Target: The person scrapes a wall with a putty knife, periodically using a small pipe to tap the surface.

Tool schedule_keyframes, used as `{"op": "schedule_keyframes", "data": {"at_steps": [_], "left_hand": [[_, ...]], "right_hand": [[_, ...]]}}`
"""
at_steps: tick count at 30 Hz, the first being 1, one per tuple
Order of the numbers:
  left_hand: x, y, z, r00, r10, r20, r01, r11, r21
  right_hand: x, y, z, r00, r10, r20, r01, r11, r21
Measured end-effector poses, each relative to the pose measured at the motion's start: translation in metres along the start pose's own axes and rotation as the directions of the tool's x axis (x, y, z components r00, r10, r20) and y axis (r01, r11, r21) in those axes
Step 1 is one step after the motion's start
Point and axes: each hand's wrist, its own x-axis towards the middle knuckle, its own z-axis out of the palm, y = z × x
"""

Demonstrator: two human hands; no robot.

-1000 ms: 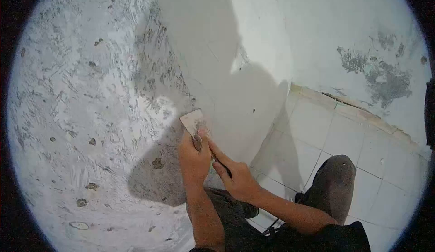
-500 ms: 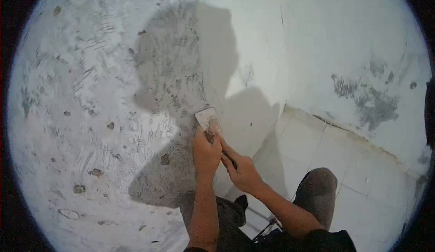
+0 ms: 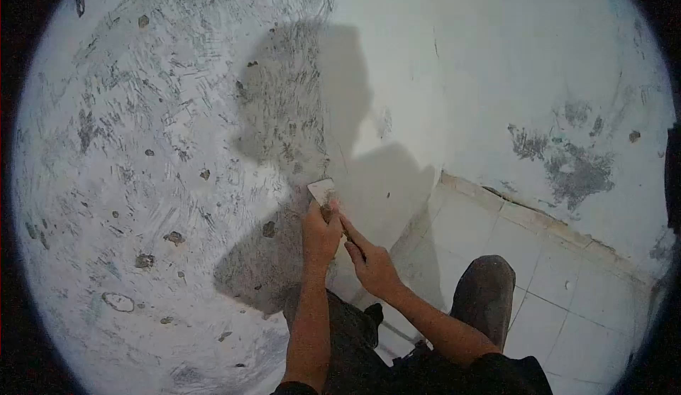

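Note:
A scraper [image 3: 323,189] with a flat, whitish, dirt-smeared blade rests its edge on or close to the wall, beside the line between scuffed and smooth paint. My left hand [image 3: 321,235] is closed around it just behind the blade. Lower on the handle, my right hand [image 3: 372,267] grips with its fingers curled and the index finger reaching up toward the left hand. Most of the handle is hidden by the hands. The scuffed wall [image 3: 177,132] on the left has grey scrape marks and small chipped holes; the smooth pale wall [image 3: 397,61] adjoins it.
White floor tiles [image 3: 539,324] lie at the lower right, edged by a rough, broken strip [image 3: 532,214] along the wall base. A grey worn patch [image 3: 578,168] marks the right wall. My bent knee [image 3: 486,288] is near the tiles. My shadow falls across the wall.
The view has turned slightly, so the wall marks and floor sit at a different angle. Both hands stay on the scraper, its blade near the same paint line.

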Motion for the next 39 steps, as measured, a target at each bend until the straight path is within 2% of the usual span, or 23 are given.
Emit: {"op": "schedule_keyframes", "data": {"at_steps": [3,4,8,9,10,11,12,14,15,17,19,21,22,23,25,27,29,31,33,34,37,38,39], "left_hand": [[0.005,-0.008,0.004,1.000,-0.011,-0.021,0.011,1.000,0.006],[0.009,-0.012,0.007,0.978,0.194,-0.075,-0.196,0.980,-0.020],[0.012,-0.009,0.007,0.987,0.131,-0.099,-0.122,0.988,0.092],[0.015,-0.007,0.010,0.990,0.109,-0.086,-0.101,0.991,0.091],[0.017,-0.008,0.015,0.961,0.217,-0.173,-0.200,0.974,0.109],[0.016,-0.010,0.017,0.913,0.319,-0.253,-0.292,0.946,0.137],[0.019,-0.006,0.017,0.922,0.302,-0.241,-0.276,0.952,0.136],[0.029,0.005,0.014,0.977,0.176,-0.118,-0.173,0.984,0.030],[0.031,0.003,0.014,0.976,0.182,-0.119,-0.180,0.983,0.028],[0.031,0.000,0.018,0.939,0.292,-0.182,-0.287,0.956,0.052],[0.025,0.003,0.020,0.938,0.268,-0.222,-0.268,0.963,0.029],[0.017,0.011,0.015,0.993,0.026,-0.113,-0.021,0.998,0.051],[0.019,0.000,0.016,0.982,0.146,-0.123,-0.149,0.989,-0.015],[0.016,-0.009,0.016,0.979,0.159,-0.131,-0.163,0.987,-0.016],[0.006,-0.009,0.015,0.980,0.098,-0.174,-0.089,0.994,0.061],[0.006,-0.008,0.016,0.980,0.107,-0.168,-0.104,0.994,0.028],[0.009,-0.012,0.021,0.940,0.240,-0.243,-0.246,0.969,0.010],[0.014,-0.006,0.025,0.930,0.244,-0.276,-0.244,0.969,0.037],[0.021,0.010,0.027,0.966,0.121,-0.227,-0.115,0.993,0.039],[0.032,0.005,0.028,0.950,0.248,-0.190,-0.248,0.969,0.022],[0.030,0.020,0.027,0.932,0.295,-0.212,-0.282,0.955,0.088],[0.030,0.020,0.030,0.916,0.314,-0.249,-0.301,0.949,0.090],[0.033,0.015,0.030,0.912,0.326,-0.251,-0.313,0.945,0.091]], "right_hand": [[0.006,0.003,0.000,0.999,-0.037,-0.024,0.036,0.999,-0.039],[0.008,0.004,0.001,0.997,-0.061,-0.043,0.059,0.997,-0.052],[0.013,0.006,0.008,0.993,-0.078,-0.084,0.073,0.995,-0.062],[0.015,0.004,0.008,0.986,-0.131,-0.099,0.129,0.991,-0.027],[0.017,0.003,0.009,0.977,-0.178,-0.116,0.181,0.984,0.010],[0.018,0.004,0.009,0.983,-0.149,-0.109,0.151,0.988,0.015],[0.023,0.004,0.008,0.989,-0.115,-0.089,0.116,0.993,0.009],[0.030,-0.001,0.007,0.995,-0.066,-0.079,0.070,0.997,0.038],[0.032,-0.001,0.009,0.994,-0.071,-0.084,0.074,0.997,0.035],[0.031,0.000,0.009,0.982,-0.128,-0.138,0.131,0.991,0.011],[0.028,0.002,0.006,0.972,-0.175,-0.157,0.175,0.984,-0.013],[0.023,-0.003,-0.003,0.996,-0.057,-0.065,0.055,0.998,-0.028],[0.019,-0.004,-0.002,0.991,-0.104,-0.084,0.101,0.994,-0.039],[0.017,-0.002,-0.001,0.989,-0.119,-0.089,0.116,0.992,-0.042],[0.011,0.004,0.001,0.990,-0.138,-0.021,0.137,0.990,-0.020],[0.012,0.005,0.000,0.993,-0.116,0.007,0.116,0.993,-0.017],[0.013,-0.001,0.000,0.997,-0.076,-0.027,0.077,0.996,0.036],[0.018,0.005,0.001,0.991,-0.122,-0.059,0.124,0.992,0.022],[0.029,0.002,-0.010,0.995,-0.091,-0.038,0.092,0.996,0.015],[0.030,-0.005,-0.014,0.999,-0.028,-0.045,0.032,0.996,0.080],[0.035,-0.008,-0.016,0.988,-0.116,-0.102,0.123,0.990,0.071],[0.032,-0.012,-0.022,1.000,0.002,-0.029,0.002,0.992,0.130],[0.033,-0.011,-0.019,0.999,-0.009,-0.036,0.013,0.991,0.130]]}}
